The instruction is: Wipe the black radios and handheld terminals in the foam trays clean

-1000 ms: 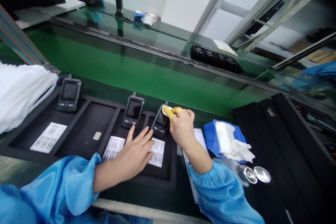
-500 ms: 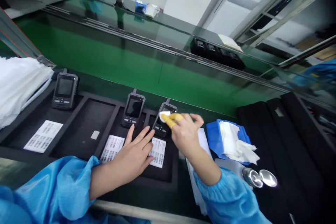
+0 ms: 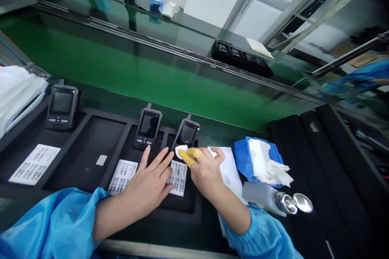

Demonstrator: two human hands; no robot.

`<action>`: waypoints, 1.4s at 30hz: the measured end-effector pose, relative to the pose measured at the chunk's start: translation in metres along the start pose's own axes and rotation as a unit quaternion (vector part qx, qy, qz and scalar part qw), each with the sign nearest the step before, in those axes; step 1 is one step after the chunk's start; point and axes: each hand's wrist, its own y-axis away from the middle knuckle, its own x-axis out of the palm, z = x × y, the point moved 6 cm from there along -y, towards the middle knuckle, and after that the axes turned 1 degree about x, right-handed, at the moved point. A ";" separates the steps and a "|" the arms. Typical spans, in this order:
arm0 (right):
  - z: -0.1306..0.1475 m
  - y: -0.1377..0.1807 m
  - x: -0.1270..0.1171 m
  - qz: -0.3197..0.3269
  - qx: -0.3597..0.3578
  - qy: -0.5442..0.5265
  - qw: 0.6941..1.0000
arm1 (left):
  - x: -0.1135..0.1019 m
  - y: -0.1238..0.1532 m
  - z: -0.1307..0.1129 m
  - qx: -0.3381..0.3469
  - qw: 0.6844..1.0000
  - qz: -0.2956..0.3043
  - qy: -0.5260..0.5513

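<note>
My right hand [image 3: 206, 170], with yellow finger cots on its fingers, presses a white wiping pad [image 3: 181, 151] against the lower part of a handheld radio [image 3: 187, 131]. My left hand [image 3: 152, 176] lies with fingers spread over the black foam tray [image 3: 188, 220]; its fingertips reach the bottom of that radio and of a second handheld radio [image 3: 148, 127] to the left. Partly beneath the left hand are two white barcode label sheets, one on the left [image 3: 123, 174] and one on the right [image 3: 178, 176].
A third radio [image 3: 62, 105] and another label sheet [image 3: 35, 164] occupy the tray's left compartment. At right are a blue box of white wipes [image 3: 243, 160], a bottle with an open metal lid [image 3: 264, 197] and black foam trays [image 3: 334, 170]. White bags [image 3: 18, 93] lie far left.
My right hand has moved the wiping pad from the upper screen down to the radio's lower front. My left hand stays spread in place. The view has shifted slightly.
</note>
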 end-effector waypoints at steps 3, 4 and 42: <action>-0.006 -0.027 -0.002 -0.043 -0.003 0.063 0.997 | -0.004 -0.001 0.000 0.000 0.999 -0.025 0.039; -0.009 -0.036 -0.001 -0.053 -0.005 0.086 0.995 | -0.005 -0.001 -0.001 0.000 0.999 -0.030 0.044; 0.009 0.000 -0.002 -0.008 -0.016 0.011 1.000 | -0.045 0.029 -0.012 0.063 0.979 -0.128 -0.148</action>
